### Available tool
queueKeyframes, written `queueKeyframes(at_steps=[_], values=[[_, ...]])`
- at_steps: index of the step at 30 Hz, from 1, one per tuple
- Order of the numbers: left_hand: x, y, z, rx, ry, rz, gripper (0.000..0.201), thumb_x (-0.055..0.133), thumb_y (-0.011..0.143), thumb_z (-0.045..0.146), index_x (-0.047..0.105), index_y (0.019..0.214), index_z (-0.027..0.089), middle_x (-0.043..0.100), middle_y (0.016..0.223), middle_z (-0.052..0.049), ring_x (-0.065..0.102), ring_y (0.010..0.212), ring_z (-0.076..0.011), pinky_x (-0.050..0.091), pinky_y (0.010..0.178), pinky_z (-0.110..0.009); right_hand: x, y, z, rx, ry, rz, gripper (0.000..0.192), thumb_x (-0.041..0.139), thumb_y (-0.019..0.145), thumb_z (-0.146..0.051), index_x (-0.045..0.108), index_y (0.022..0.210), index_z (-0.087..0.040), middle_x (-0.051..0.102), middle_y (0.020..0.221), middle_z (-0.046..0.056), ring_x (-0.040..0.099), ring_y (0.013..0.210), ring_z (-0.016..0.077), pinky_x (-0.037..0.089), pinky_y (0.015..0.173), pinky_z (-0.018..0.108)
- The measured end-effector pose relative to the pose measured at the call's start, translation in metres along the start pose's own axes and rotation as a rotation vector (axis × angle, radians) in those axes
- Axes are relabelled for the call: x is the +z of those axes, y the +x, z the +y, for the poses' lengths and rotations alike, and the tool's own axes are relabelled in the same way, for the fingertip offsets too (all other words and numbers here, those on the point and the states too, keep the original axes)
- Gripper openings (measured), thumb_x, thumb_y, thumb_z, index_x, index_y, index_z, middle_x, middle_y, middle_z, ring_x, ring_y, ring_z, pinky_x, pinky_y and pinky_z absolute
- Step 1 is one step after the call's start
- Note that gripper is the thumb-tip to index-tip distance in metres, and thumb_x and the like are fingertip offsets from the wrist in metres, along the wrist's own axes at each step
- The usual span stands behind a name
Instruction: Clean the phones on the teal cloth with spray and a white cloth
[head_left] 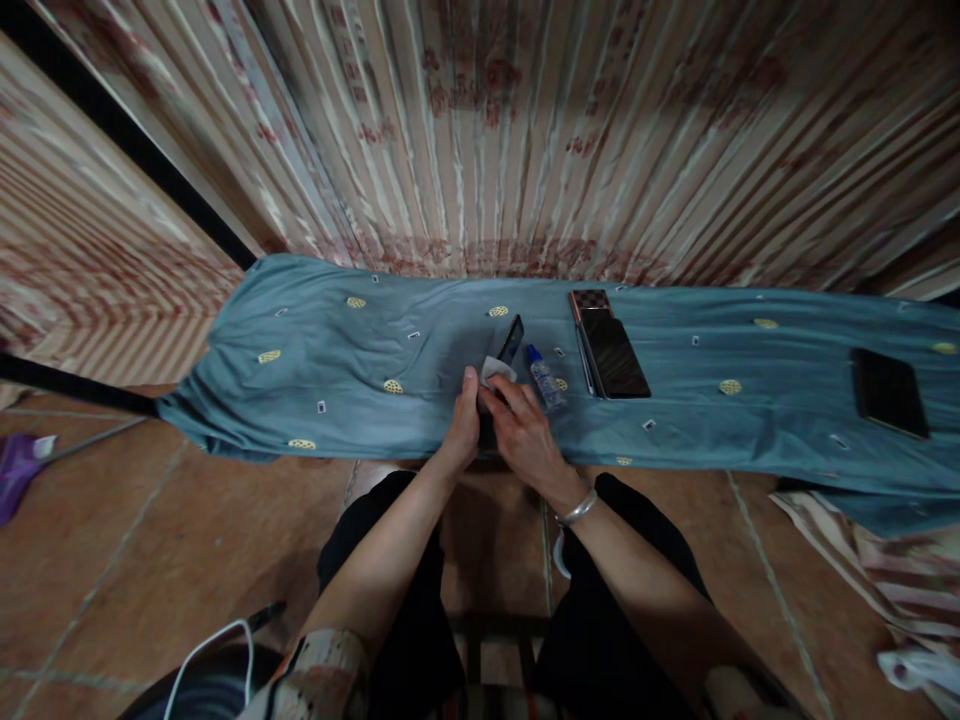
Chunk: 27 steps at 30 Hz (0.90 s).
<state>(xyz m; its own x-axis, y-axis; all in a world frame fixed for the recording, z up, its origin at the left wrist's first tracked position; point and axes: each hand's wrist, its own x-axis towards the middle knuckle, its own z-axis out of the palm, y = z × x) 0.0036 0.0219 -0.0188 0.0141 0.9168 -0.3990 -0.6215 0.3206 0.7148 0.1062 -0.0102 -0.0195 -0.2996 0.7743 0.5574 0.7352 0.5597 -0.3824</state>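
Note:
My left hand (pixel 463 425) and my right hand (pixel 519 430) meet over the near edge of a table under a blue-grey cloth (pixel 360 390). Together they hold a dark phone (pixel 511 345) that sticks out beyond the fingers. A small white wipe (pixel 496 370) is pressed on it under my right fingers. A small clear bottle with a blue cap (pixel 543 376) lies just right of my right hand. A silver bracelet (pixel 577 508) circles my right wrist.
A stack of dark phones (pixel 613 355) lies right of the bottle. Another dark phone (pixel 889 392) sits at the far right. A striped curtain (pixel 525 130) hangs behind the table. A purple object (pixel 16 470) lies on the tiled floor at left.

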Motion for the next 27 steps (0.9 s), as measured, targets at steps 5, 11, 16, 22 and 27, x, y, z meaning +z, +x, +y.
queueKeyframes(at_steps=[5, 11, 16, 22, 27], values=[[0.000, 0.000, 0.014, -0.023, 0.066, 0.046, 0.052, 0.049, 0.087, 0.060, 0.070, 0.083, 0.013, 0.071, 0.075, -0.005, 0.068, 0.079, -0.0143, 0.051, 0.076, -0.021, 0.004, -0.006, -0.015, -0.027, 0.128, -0.018, 0.045, 0.035, 0.095, -0.009, 0.056, 0.133, -0.016, 0.058, 0.127, 0.014, 0.055, 0.111, 0.0245, 0.050, 0.099, 0.043], [-0.002, 0.002, 0.027, -0.073, -0.006, -0.051, 0.058, 0.039, 0.091, 0.061, 0.068, 0.075, 0.014, 0.065, 0.060, -0.004, 0.062, 0.054, -0.0130, 0.046, 0.052, -0.022, 0.004, -0.011, -0.027, -0.009, 0.262, -0.005, 0.046, 0.036, 0.096, -0.012, 0.053, 0.137, -0.022, 0.061, 0.124, 0.012, 0.056, 0.115, 0.0241, 0.050, 0.101, 0.045], [-0.005, 0.004, 0.033, -0.180, -0.094, -0.029, 0.048, 0.044, 0.093, 0.051, 0.065, 0.072, 0.013, 0.065, 0.059, -0.004, 0.056, 0.047, -0.0097, 0.046, 0.049, -0.020, 0.004, -0.011, -0.028, -0.028, 0.273, 0.023, 0.041, 0.038, 0.098, -0.013, 0.056, 0.133, -0.022, 0.062, 0.121, 0.011, 0.057, 0.112, 0.0227, 0.053, 0.097, 0.042], [-0.003, 0.003, 0.033, -0.217, -0.134, -0.059, 0.043, 0.049, 0.091, 0.049, 0.066, 0.081, 0.011, 0.068, 0.064, -0.005, 0.063, 0.055, -0.0118, 0.050, 0.054, -0.020, 0.003, -0.007, -0.025, -0.052, 0.180, 0.034, 0.036, 0.041, 0.097, -0.013, 0.060, 0.127, -0.017, 0.063, 0.119, 0.012, 0.057, 0.112, 0.0235, 0.051, 0.099, 0.041], [0.003, -0.001, 0.031, -0.247, -0.135, -0.112, 0.052, 0.039, 0.094, 0.051, 0.069, 0.090, 0.009, 0.072, 0.072, -0.009, 0.071, 0.074, -0.0179, 0.055, 0.066, -0.025, 0.001, -0.005, -0.019, -0.015, 0.125, -0.048, 0.038, 0.042, 0.096, -0.016, 0.058, 0.131, -0.014, 0.053, 0.139, 0.016, 0.043, 0.133, 0.0272, 0.042, 0.109, 0.049]])
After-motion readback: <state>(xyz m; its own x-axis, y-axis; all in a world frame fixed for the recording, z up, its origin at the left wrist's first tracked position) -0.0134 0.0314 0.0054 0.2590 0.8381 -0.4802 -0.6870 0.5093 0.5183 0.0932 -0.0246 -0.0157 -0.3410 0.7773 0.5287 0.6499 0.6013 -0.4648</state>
